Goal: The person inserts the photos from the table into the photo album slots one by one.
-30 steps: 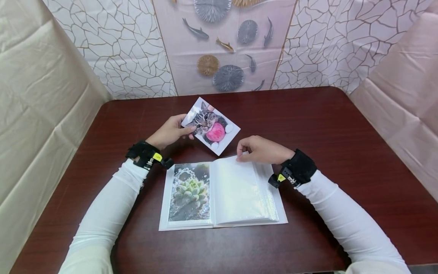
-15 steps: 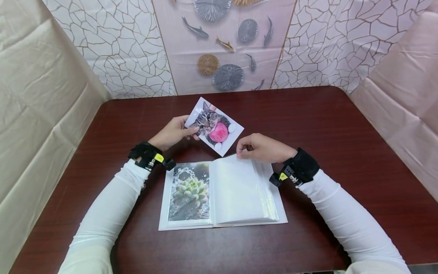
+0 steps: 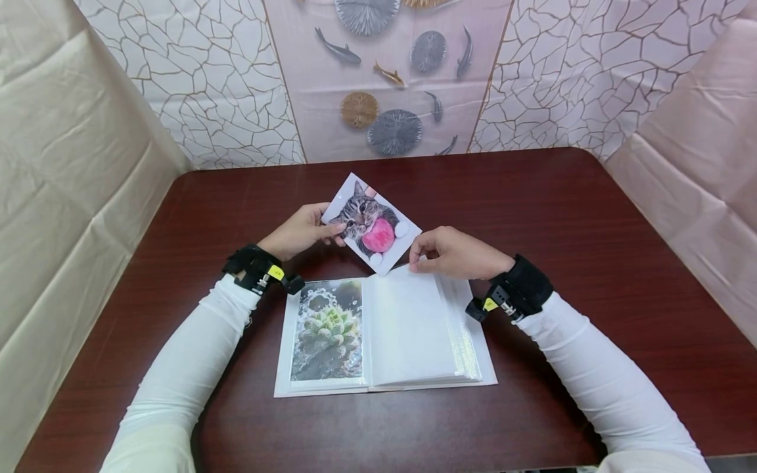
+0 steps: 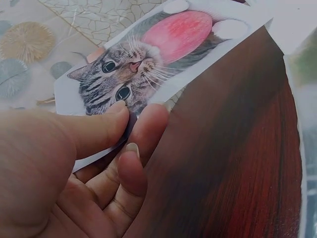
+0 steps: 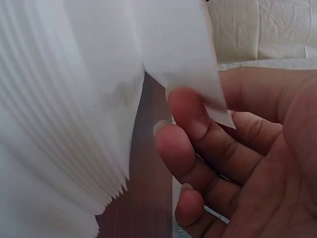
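My left hand [image 3: 304,231] pinches a photo [image 3: 372,223] of a tabby cat with a pink heart-shaped object by one corner. In the left wrist view the thumb lies on the face of the cat photo [image 4: 178,37], with fingers behind it. The photo's lower corner overlaps the top edge of an open photo album [image 3: 414,335]. My right hand [image 3: 455,253] pinches the top edge of the album's right-hand page. Up close in the right wrist view, that white page sleeve [image 5: 188,44] is between thumb and fingers, lifted from the stacked pages [image 5: 54,124].
A succulent photo [image 3: 328,332] fills the album's left page. The album lies on a dark red-brown table [image 3: 562,210]. Patterned cloth [image 3: 236,79] hangs behind the table, with pale cloth at both sides.
The left hand has moved slightly right, and the cat photo's lower corner has come down to the album's top edge. The right hand holds the page, shifted slightly up.
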### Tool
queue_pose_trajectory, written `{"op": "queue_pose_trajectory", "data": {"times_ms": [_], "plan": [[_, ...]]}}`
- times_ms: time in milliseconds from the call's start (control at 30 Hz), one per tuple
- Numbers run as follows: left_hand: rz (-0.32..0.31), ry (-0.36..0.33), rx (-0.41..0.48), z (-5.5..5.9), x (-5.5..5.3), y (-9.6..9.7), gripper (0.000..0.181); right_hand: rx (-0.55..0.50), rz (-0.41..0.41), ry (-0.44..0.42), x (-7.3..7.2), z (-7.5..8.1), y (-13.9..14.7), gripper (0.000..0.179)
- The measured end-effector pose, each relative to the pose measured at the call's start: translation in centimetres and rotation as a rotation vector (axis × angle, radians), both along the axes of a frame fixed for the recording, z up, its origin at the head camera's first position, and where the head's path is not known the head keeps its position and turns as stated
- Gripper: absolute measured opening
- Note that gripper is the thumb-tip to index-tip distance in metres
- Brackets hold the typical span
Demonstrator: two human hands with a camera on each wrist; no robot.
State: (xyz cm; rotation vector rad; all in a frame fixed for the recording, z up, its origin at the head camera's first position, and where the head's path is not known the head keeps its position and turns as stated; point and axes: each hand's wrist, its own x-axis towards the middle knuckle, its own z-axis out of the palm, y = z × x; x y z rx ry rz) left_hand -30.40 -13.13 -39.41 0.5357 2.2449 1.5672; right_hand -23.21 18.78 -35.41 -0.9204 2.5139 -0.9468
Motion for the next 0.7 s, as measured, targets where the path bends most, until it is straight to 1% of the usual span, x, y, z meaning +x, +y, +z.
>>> {"op": "queue_pose_trajectory", "data": {"times_ms": [100, 267, 333, 567, 700], "plan": [[-0.003, -0.001, -0.005, -0.1, 0.0, 0.0, 0.034, -0.008, -0.024, -0.023, 0.1, 0.3, 0.0, 0.007], [-0.009, 0.007, -0.002, -0.1, -0.1, -0.1, 0.033, -0.004, -0.102, -0.045, 0.2, 0.9, 0.1, 0.032], [-0.013, 0.015, 0.006, -0.2, -0.2, -0.1, 0.033, -0.009, -0.124, -0.047, 0.3, 1.1, 0.1, 0.038], [-0.021, 0.025, 0.016, -0.3, -0.6, -0.1, 0.035, -0.065, -0.145, -0.111, 0.3, 1.3, 0.1, 0.045], [-0.022, 0.043, 0.007, -0.2, -0.7, -0.1, 0.036, -0.075, -0.149, -0.136, 0.3, 1.3, 0.0, 0.048]]}}
